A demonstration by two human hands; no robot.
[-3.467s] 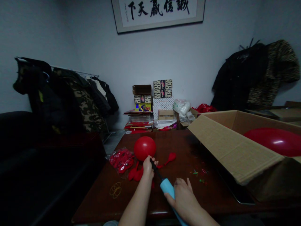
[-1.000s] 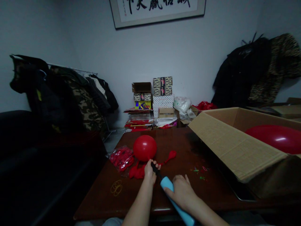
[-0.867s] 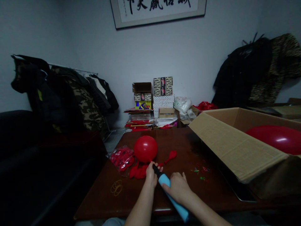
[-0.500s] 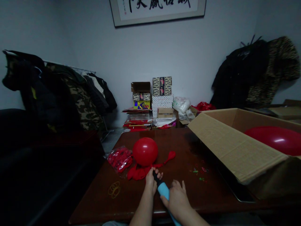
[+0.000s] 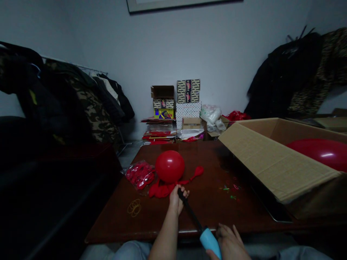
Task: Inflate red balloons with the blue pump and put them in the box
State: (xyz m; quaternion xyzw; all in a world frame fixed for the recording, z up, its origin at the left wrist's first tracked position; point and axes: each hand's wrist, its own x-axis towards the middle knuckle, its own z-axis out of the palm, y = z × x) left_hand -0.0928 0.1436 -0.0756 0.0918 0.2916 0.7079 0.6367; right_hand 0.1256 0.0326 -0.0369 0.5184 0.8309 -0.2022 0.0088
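Note:
A round, inflated red balloon (image 5: 170,166) stands on the dark wooden table (image 5: 206,213), its neck running down into my left hand (image 5: 176,200). That hand is closed around the neck and the black tip of a hand pump (image 5: 189,211). My right hand (image 5: 229,243) sits at the bottom of the view, against the pump's blue handle (image 5: 208,240). A long black shaft shows between both hands. Limp red balloons (image 5: 161,191) lie under the inflated one, and a thin one (image 5: 196,172) stretches to its right.
A plastic bag of red balloons (image 5: 139,175) and loose rubber bands (image 5: 134,207) lie left of my hands. Small coloured bits (image 5: 229,191) lie on the table. An open cardboard box (image 5: 271,162) holding a large red balloon (image 5: 321,154) fills the right side.
My right hand has drawn the blue handle back toward me, exposing the black shaft. The balloon looks slightly larger, and the view has tilted a little.

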